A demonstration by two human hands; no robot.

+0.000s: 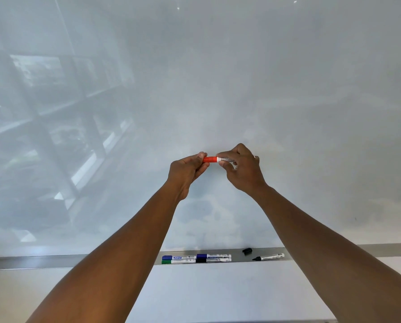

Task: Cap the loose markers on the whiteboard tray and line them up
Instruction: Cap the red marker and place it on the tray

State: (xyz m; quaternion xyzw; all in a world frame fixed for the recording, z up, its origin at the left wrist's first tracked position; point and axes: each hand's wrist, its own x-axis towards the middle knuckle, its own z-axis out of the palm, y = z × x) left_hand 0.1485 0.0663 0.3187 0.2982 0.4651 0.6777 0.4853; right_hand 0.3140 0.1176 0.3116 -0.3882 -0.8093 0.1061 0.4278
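A red marker (218, 159) is held level in front of the whiteboard, well above the tray. My left hand (186, 172) pinches its red cap (210, 159), which sits on the marker's end. My right hand (241, 167) grips the white barrel. On the metal tray (236, 254) lie several capped markers in two rows: a blue one (178, 257) and a green one (178, 261) at the left, two dark blue ones (214, 257) to their right. Farther right lie a loose black cap (247, 251) and an uncapped black marker (269, 257), its tip pointing left.
The glossy whiteboard (218, 78) fills most of the view and reflects windows at the left. The tray's ledge (31, 261) runs left and right along its bottom edge. Below it is a pale wall (206, 292).
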